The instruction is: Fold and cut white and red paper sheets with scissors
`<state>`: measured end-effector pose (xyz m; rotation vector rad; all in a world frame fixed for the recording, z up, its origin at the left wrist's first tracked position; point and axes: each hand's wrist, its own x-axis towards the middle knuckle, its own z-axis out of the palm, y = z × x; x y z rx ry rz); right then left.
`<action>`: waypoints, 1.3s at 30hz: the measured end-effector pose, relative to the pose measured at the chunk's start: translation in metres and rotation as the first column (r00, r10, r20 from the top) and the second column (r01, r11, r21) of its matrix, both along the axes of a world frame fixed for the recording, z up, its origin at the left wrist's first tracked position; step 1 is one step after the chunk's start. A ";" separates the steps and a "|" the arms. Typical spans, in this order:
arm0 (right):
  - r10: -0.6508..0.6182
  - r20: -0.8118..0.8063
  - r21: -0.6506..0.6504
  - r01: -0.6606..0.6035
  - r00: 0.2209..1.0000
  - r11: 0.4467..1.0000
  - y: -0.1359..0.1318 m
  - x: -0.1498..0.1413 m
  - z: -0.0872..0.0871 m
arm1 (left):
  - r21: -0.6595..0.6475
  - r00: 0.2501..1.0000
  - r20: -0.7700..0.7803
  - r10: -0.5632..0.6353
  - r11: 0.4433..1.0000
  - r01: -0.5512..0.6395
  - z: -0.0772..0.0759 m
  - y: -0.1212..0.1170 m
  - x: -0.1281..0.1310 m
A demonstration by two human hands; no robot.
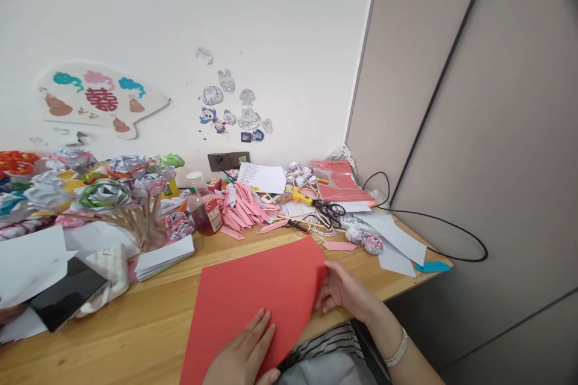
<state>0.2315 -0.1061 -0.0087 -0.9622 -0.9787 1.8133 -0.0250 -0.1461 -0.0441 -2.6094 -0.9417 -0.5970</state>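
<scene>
A large sheet of red paper [257, 283] lies on the wooden table at the front. My left hand [244, 349] rests flat on its lower part, fingers stretched out. With my right hand [341, 292] I hold the sheet's right edge, which bends up a little from the table; the fingertips behind the paper are partly hidden. Beyond the sheet lie a pile of folded pink paper strips [244, 207], black-handled scissors [332, 210] and a yellow glue gun [300, 195].
Crumpled paper flowers [106, 192] with brown stems crowd the left. A bottle of dark liquid [205, 216] stands near a stack of white paper [165, 257]. A black phone-like slab [67, 295] lies at far left. White paper strips [397, 237] lie near the right edge.
</scene>
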 end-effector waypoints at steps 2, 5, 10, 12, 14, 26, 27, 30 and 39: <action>-0.056 -0.018 0.036 0.057 0.998 0.998 -0.001 0.003 0.002 | -0.033 1.000 0.009 0.012 0.999 -0.012 0.005 -0.001 -0.001; -0.158 -0.013 0.170 0.158 0.987 0.973 -0.005 0.004 0.004 | -0.087 0.998 0.050 0.038 0.996 -0.034 0.008 -0.001 -0.003; -0.148 -0.081 0.082 0.155 0.986 0.985 -0.015 -0.012 0.004 | -0.136 0.990 0.141 0.017 0.991 0.002 0.000 0.001 -0.007; -0.112 -0.105 0.067 0.119 0.988 0.991 -0.017 -0.020 0.004 | -0.212 0.979 0.193 0.058 0.977 -0.016 -0.002 0.002 -0.006; -0.139 -0.026 0.171 0.141 0.990 0.975 -0.019 -0.029 0.003 | -0.355 0.959 0.248 0.140 0.934 -0.045 -0.001 0.003 0.001; -0.413 0.731 0.599 -0.221 0.543 0.770 -0.041 -0.066 -0.019 | -0.815 0.309 0.551 0.776 0.420 0.398 0.040 0.021 0.067; -0.416 0.736 0.603 -0.237 0.534 0.762 -0.041 -0.065 -0.019 | -0.802 0.278 0.562 0.779 0.431 0.415 0.040 0.020 0.066; -0.432 0.729 0.624 -0.256 0.530 0.738 -0.039 -0.061 -0.020 | -0.780 0.209 0.587 0.782 0.477 0.406 0.034 0.019 0.064; -0.436 0.717 0.642 -0.273 0.544 0.716 -0.038 -0.056 -0.022 | -0.682 0.156 0.679 0.717 0.539 0.494 0.015 0.029 0.064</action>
